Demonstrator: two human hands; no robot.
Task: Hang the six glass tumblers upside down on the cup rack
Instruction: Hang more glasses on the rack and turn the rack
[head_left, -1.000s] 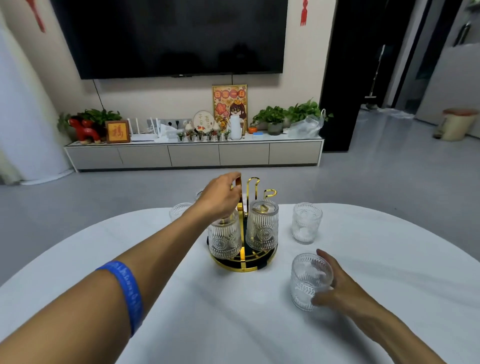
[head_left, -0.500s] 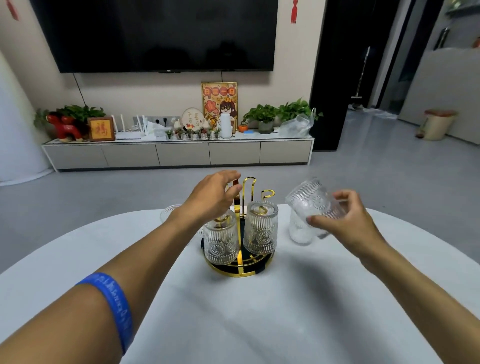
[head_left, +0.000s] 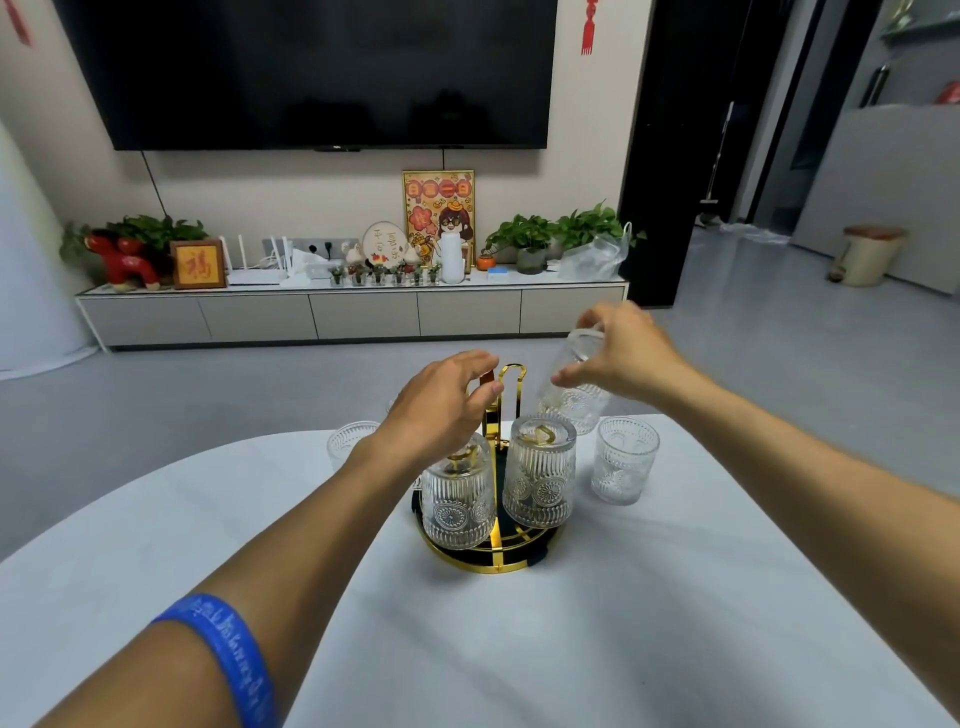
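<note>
Tumbler (head_left: 574, 387) number three sits mouth-down and tilted in my right hand (head_left: 626, 358), fingers closed around its base end, just right of the frame's centre and above the back right of the cup rack (head_left: 485, 558). My left hand (head_left: 441, 405) curls loosely at the rack's gold handle (head_left: 511, 379); whether it truly grips I cannot tell. I judge the mouth should be levelled over a free peg and lowered slowly, clear of the two hung glasses (head_left: 540, 480).

Rack (head_left: 511, 558) flanked by tumblers (head_left: 623, 460); near table (head_left: 467, 649) open
</note>
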